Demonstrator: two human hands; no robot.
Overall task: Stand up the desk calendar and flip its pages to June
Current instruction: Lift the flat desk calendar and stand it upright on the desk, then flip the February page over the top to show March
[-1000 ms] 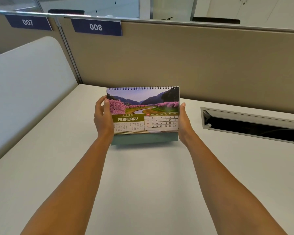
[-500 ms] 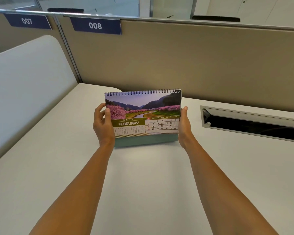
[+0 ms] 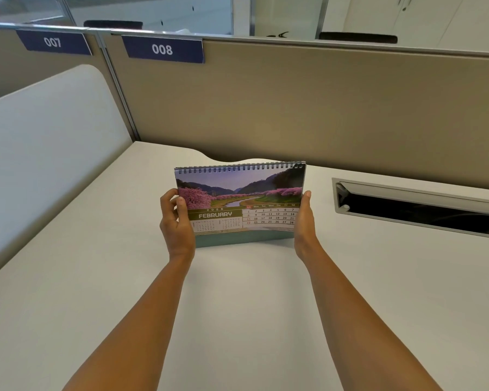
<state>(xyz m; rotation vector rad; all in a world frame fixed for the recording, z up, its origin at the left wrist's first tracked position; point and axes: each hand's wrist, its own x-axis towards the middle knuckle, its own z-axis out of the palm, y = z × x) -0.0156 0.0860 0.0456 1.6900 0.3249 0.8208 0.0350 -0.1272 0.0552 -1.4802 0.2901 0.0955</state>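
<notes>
The spiral-bound desk calendar [image 3: 240, 198] stands upright on the white desk [image 3: 237, 292], its teal base touching the surface. The front page reads FEBRUARY under a picture of pink trees and a river. My left hand [image 3: 175, 221] grips its left edge, thumb on the front of the page. My right hand [image 3: 304, 221] holds the right edge, with the palm pressed against the side. The fingers behind the calendar are hidden.
A tan partition [image 3: 294, 108] with signs 007 [image 3: 52, 42] and 008 [image 3: 162, 49] runs behind the desk. A white side panel [image 3: 45, 153] stands at the left. An open cable slot [image 3: 418, 207] is set in the desk at the right.
The calendar sits a little lower in view than a second ago, both hands still on its edges. Its front page stays on February.
</notes>
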